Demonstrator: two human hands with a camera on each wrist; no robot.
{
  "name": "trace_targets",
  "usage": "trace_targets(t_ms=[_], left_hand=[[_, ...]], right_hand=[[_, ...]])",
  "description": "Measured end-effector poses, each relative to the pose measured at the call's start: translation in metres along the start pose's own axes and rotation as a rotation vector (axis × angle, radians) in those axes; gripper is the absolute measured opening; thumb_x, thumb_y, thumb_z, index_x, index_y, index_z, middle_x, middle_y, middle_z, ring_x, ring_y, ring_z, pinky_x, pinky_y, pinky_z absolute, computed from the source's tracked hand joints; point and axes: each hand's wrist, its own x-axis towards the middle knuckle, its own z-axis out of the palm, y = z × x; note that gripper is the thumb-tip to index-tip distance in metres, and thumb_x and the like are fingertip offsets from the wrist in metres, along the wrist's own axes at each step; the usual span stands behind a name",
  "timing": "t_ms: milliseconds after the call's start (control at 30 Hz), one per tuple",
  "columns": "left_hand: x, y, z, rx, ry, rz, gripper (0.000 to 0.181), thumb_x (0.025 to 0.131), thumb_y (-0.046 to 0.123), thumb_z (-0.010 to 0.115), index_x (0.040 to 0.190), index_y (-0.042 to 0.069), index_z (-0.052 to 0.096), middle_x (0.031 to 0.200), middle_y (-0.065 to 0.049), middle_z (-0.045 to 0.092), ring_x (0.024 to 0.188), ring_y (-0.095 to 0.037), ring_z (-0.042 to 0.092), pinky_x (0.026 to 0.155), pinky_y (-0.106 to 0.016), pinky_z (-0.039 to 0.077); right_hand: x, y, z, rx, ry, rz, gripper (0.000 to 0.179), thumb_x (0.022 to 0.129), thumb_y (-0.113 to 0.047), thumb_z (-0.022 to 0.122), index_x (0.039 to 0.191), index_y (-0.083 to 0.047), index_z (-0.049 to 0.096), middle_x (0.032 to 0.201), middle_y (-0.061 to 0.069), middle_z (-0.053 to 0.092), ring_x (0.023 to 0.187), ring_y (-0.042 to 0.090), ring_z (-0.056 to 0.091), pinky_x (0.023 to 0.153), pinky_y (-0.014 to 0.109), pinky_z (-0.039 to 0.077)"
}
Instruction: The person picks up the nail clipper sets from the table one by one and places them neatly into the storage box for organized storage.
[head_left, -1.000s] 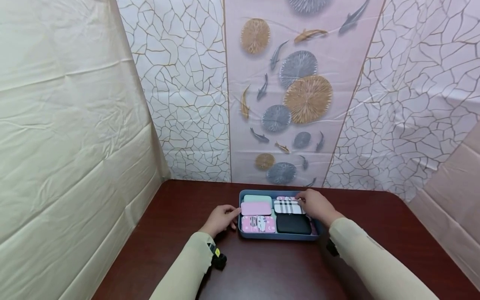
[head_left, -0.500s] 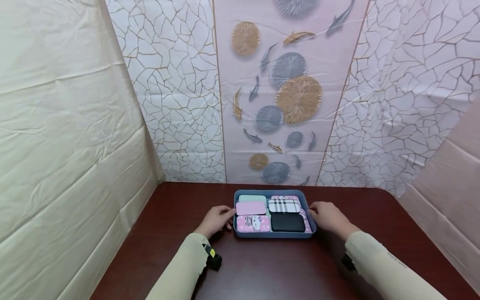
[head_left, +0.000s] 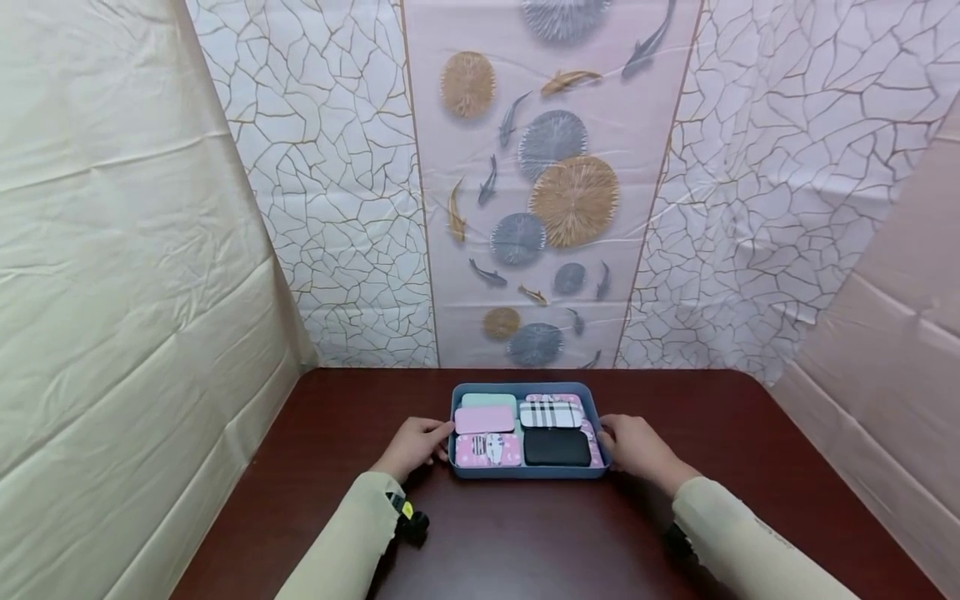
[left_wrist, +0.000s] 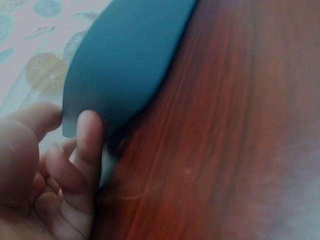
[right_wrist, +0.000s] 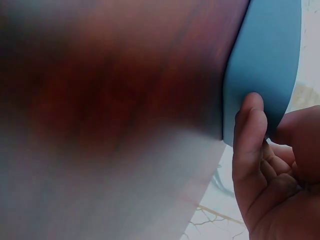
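Observation:
A blue-grey rectangular tray [head_left: 525,472] sits on the table, filled with flat, round-cornered cases. At its left end my left hand [head_left: 411,446] pinches the side wall, thumb at the rim and fingers against the outside. My right hand [head_left: 637,446] grips the right end the same way; in the right wrist view its fingers [right_wrist: 252,125] press the outer wall. Inside lie a plain pink case [head_left: 485,419], a pink cartoon-print case [head_left: 487,450], a mint case [head_left: 489,402], a plaid case [head_left: 551,414] and a black case [head_left: 557,447]. More pink printed cases show partly beneath the plaid and black ones.
The dark red-brown wooden table [head_left: 510,542] extends around the tray. Behind it hangs a patterned cloth [head_left: 360,208] with fish and round motifs; pale cloth walls [head_left: 150,333] stand at both sides. A small black camera [head_left: 412,527] is strapped at the left wrist.
My right hand has left the plaid case and moved to the tray's right end, where it now grips the wall. My left hand stays at the left end. The head view has shifted slightly.

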Motion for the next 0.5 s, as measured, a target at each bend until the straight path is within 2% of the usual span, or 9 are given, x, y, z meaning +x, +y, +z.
trace_targets(t_ms=[233,367,500], left_hand=[[-0.011,-0.001,-0.009,0.000,-0.033,-0.011,0.042,0.110,0.041,0.070,0.128,0.004,0.080,0.084,-0.008,0.076,0.070,-0.018,0.071,0.058,-0.030,0.057],[-0.017,-0.002,-0.013,-0.007,-0.029,-0.031,0.038,0.110,0.039,0.070,0.122,0.004,0.081,0.080,-0.010,0.076,0.067,-0.018,0.071,0.058,-0.030,0.057],[-0.019,-0.003,-0.012,-0.010,-0.035,-0.022,0.037,0.111,0.039,0.070,0.118,0.004,0.079,0.083,-0.011,0.074,0.067,-0.020,0.072,0.059,-0.032,0.059]], right_hand=[[-0.012,-0.007,0.007,0.041,-0.011,0.032,0.039,0.110,-0.011,0.067,0.144,0.008,0.064,0.082,0.005,0.066,0.060,0.015,0.066,0.056,0.033,0.057],[-0.014,-0.007,0.011,0.055,-0.002,0.009,0.039,0.110,-0.012,0.068,0.144,0.007,0.065,0.079,0.003,0.066,0.059,0.015,0.066,0.055,0.033,0.057],[-0.012,-0.005,0.014,0.060,0.008,0.019,0.040,0.110,-0.014,0.068,0.146,0.005,0.064,0.079,0.005,0.066,0.059,0.015,0.065,0.055,0.034,0.056]])
